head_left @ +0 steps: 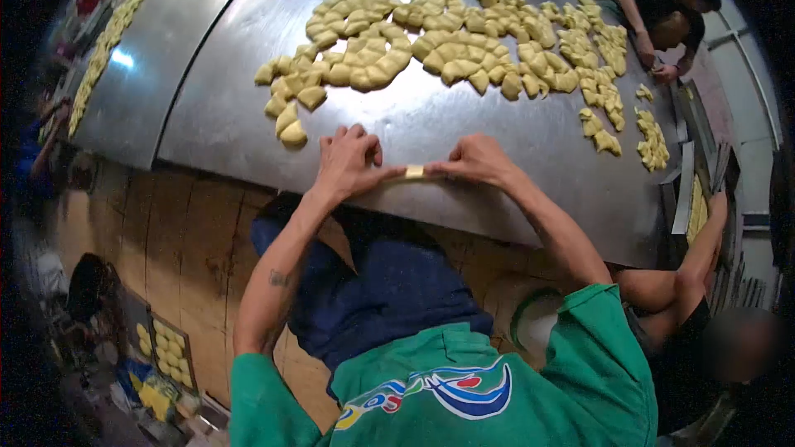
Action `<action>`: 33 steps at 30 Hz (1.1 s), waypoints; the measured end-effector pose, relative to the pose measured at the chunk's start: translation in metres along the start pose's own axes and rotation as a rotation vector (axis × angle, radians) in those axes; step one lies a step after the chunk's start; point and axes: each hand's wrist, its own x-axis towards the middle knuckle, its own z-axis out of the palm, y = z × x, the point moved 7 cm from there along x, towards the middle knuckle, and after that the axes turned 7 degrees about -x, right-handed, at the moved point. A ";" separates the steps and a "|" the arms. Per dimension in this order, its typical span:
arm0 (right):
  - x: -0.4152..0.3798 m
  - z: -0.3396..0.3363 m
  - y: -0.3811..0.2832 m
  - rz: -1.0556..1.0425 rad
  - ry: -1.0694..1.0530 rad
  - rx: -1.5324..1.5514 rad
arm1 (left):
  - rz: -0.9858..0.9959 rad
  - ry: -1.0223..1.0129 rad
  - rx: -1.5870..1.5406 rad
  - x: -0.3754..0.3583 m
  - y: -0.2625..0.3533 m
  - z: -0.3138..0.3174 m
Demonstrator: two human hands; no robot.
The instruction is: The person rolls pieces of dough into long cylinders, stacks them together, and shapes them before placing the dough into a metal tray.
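Observation:
Near the front edge of the metal table, a small pale-yellow dough piece (415, 171) lies between my two hands. My left hand (352, 162) has its fingers curled, and its outstretched thumb meets the left end of the dough piece. From the other side, my right hand (479, 161) has its fingers folded in, with its tip on the right end. The ends of the dough are covered by my fingers. Beyond my hands, many cut dough lumps (373, 58) spread over the table, the closest lump (290, 129) lying ahead of my left hand.
The steel table (224, 116) has a dark seam at left and a long row of dough (108, 41) beyond it. A person (675, 12) works at the far right; another person's arm (700, 257) reaches in nearer. Trays of dough rounds (171, 352) stand low at left.

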 end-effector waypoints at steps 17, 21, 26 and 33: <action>0.029 -0.019 -0.017 0.016 0.106 -0.260 | 0.039 0.101 -0.014 0.009 -0.008 -0.001; 0.022 -0.014 -0.008 0.075 0.028 -0.073 | 0.060 0.197 -0.042 0.000 -0.008 -0.002; 0.023 -0.013 -0.003 0.086 0.059 -0.084 | 0.007 0.113 -0.052 0.007 -0.006 -0.002; 0.002 -0.009 -0.003 0.065 0.239 -0.055 | 0.072 0.201 0.008 -0.003 -0.004 0.003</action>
